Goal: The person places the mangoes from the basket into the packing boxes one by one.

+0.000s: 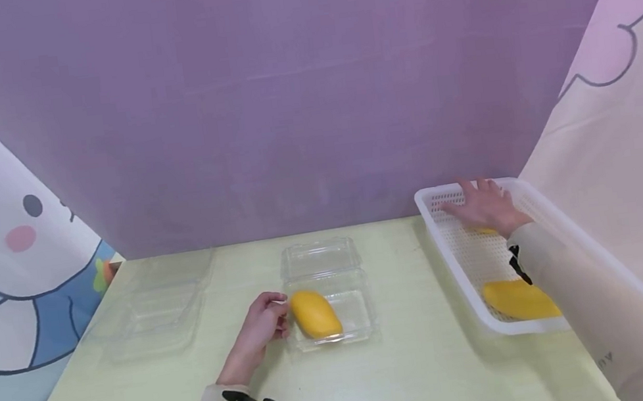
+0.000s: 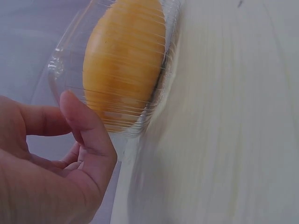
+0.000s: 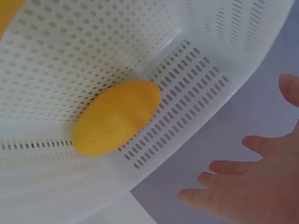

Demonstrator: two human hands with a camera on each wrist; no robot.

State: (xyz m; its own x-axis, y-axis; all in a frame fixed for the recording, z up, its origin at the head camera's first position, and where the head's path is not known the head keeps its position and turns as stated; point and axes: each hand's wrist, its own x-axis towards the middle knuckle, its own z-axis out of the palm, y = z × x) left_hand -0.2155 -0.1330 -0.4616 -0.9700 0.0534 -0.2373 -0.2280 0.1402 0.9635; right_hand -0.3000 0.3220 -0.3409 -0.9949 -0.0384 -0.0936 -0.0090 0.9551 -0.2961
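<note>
A yellow mango (image 1: pixel 315 313) lies in the left half of an opened clear plastic clamshell box (image 1: pixel 353 308), whose lid (image 1: pixel 319 257) is folded back toward the wall. My left hand (image 1: pixel 259 330) pinches the box's left edge between thumb and curled finger, right beside the mango. Over the far end of a white perforated basket (image 1: pixel 453 258), my right hand (image 1: pixel 486 207) is spread with nothing in it. Beneath that hand, another mango (image 3: pixel 117 117) rests at the basket's end. A further yellow mango (image 1: pixel 517 299) lies at the near end, partly hidden by the right sleeve.
More clear plastic boxes (image 1: pixel 152 312) stand opened at the left of the pale table (image 1: pixel 413 375). A purple wall (image 1: pixel 313 128) rises behind the table's far edge. Printed cloth panels (image 1: pixel 28 293) close off both sides.
</note>
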